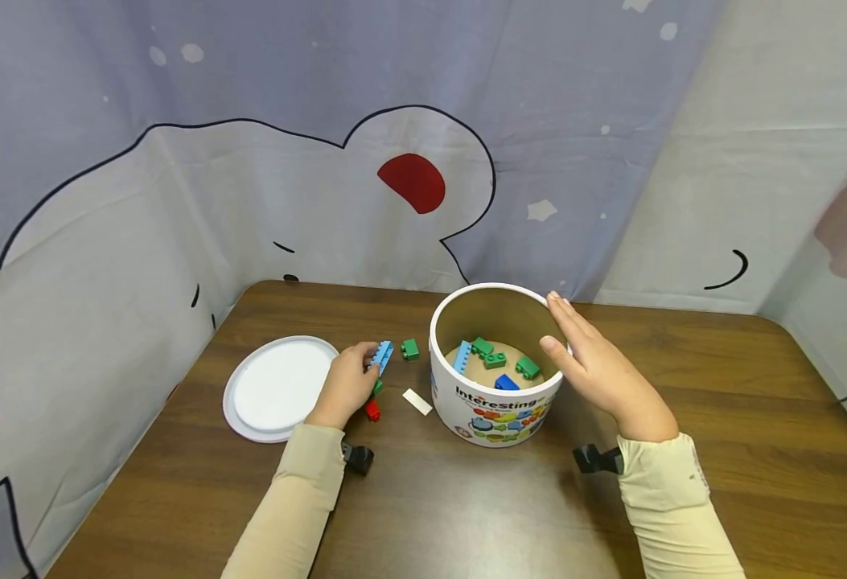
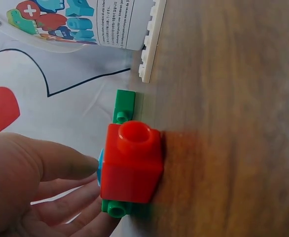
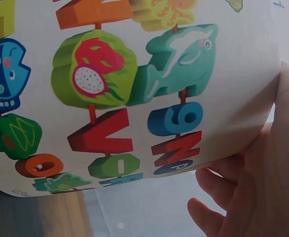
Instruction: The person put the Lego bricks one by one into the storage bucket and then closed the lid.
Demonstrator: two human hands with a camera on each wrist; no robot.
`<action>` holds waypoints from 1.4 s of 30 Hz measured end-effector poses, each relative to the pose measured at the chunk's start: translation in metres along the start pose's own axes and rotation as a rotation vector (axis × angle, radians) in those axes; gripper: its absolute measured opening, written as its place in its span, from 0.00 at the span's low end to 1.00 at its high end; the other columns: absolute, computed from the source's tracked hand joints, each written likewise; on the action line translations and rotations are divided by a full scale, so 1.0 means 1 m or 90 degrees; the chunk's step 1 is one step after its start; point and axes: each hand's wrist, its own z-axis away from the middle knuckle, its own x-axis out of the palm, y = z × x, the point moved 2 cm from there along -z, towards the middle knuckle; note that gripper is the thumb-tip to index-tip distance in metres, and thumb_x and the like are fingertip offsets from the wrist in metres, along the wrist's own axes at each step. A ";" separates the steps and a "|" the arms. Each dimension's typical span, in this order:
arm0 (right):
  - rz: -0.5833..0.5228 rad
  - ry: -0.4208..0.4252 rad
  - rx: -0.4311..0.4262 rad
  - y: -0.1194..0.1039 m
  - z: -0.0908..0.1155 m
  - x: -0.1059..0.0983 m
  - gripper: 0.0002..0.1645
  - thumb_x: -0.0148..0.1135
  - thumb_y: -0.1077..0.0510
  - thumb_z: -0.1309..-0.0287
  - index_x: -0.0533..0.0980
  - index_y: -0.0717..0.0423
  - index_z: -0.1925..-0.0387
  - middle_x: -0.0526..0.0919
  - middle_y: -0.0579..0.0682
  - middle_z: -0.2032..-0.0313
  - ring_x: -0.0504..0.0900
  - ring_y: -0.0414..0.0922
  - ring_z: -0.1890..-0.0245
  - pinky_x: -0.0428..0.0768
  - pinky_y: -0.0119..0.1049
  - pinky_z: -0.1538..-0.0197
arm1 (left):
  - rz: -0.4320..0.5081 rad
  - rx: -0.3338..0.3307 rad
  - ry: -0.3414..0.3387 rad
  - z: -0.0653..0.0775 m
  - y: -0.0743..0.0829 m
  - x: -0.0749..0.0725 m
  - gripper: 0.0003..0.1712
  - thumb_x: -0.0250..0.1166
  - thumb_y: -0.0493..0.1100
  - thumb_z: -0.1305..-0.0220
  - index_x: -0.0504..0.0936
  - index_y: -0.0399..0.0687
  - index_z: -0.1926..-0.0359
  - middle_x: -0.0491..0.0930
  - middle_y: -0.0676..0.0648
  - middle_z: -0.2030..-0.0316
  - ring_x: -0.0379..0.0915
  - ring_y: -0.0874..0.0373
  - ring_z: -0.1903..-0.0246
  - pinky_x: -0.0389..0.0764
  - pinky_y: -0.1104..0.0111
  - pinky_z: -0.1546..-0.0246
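Note:
My left hand (image 1: 347,384) pinches a light blue toy brick (image 1: 382,356) between thumb and fingers, just right of the white lid. Close under that hand lie a red brick (image 1: 372,411) and a green brick (image 1: 377,388). In the left wrist view the red brick (image 2: 133,168) covers most of the light blue one. My right hand (image 1: 604,374), fingers extended, rests against the right side of a white printed bucket (image 1: 499,418). Inside the bucket are several green bricks (image 1: 495,360), a light blue brick (image 1: 462,356) and a dark blue brick (image 1: 506,383).
Left of the bucket, another green brick (image 1: 409,349) and a flat cream studded plate (image 1: 417,401) lie on the wooden table (image 1: 466,515). The round white lid (image 1: 244,418) lies at the left. A patterned curtain (image 1: 307,201) hangs behind the table.

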 end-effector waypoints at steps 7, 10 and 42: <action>-0.001 0.000 0.003 -0.001 0.000 -0.001 0.42 0.47 0.42 0.22 0.47 0.55 0.19 0.48 0.57 0.21 0.47 0.56 0.21 0.53 0.61 0.25 | -0.005 0.004 0.006 0.000 -0.001 0.000 0.19 0.61 0.31 0.33 0.81 0.31 0.43 0.83 0.34 0.51 0.81 0.44 0.53 0.82 0.54 0.51; 0.002 -0.001 -0.001 -0.002 0.000 -0.001 0.42 0.47 0.42 0.22 0.48 0.57 0.19 0.48 0.58 0.21 0.47 0.56 0.21 0.53 0.60 0.24 | -0.005 0.003 0.009 0.000 0.000 -0.001 0.18 0.61 0.31 0.33 0.81 0.31 0.43 0.83 0.34 0.51 0.81 0.44 0.53 0.83 0.54 0.51; 0.011 -0.005 0.008 0.002 0.000 0.000 0.43 0.46 0.41 0.22 0.46 0.55 0.19 0.47 0.56 0.20 0.46 0.54 0.21 0.52 0.59 0.24 | 0.208 0.073 0.075 0.012 0.040 -0.024 0.18 0.63 0.35 0.30 0.82 0.34 0.41 0.82 0.37 0.45 0.82 0.46 0.47 0.84 0.61 0.49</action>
